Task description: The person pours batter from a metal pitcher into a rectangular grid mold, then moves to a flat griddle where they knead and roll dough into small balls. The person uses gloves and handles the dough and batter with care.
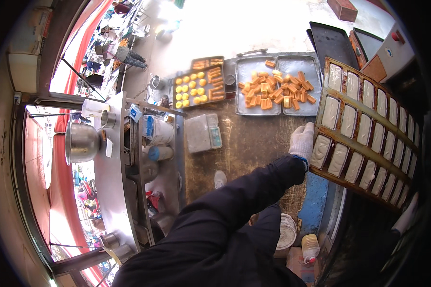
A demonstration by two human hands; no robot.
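Observation:
A large rusty baking mould tray (348, 141) with several rows of rectangular cups stands at the right, tilted. Pale, smooth batter (364, 134) fills its cups. My left hand (302, 140), in a white knitted glove, grips the tray's left edge. At the tray's lower right edge, my right hand (406, 215) is also gloved in white and dim near the dark rim of the picture; it holds the tray from that side, its fingers partly hidden.
Two metal trays (246, 107) hold loose golden cakes (269, 89). Left of them, a dark tray (197, 104) carries round yellow and oblong brown pastries. A scale (203, 132) sits on the worn worktop (237, 147). Low down are a white bucket (287, 233) and an oil bottle (310, 247).

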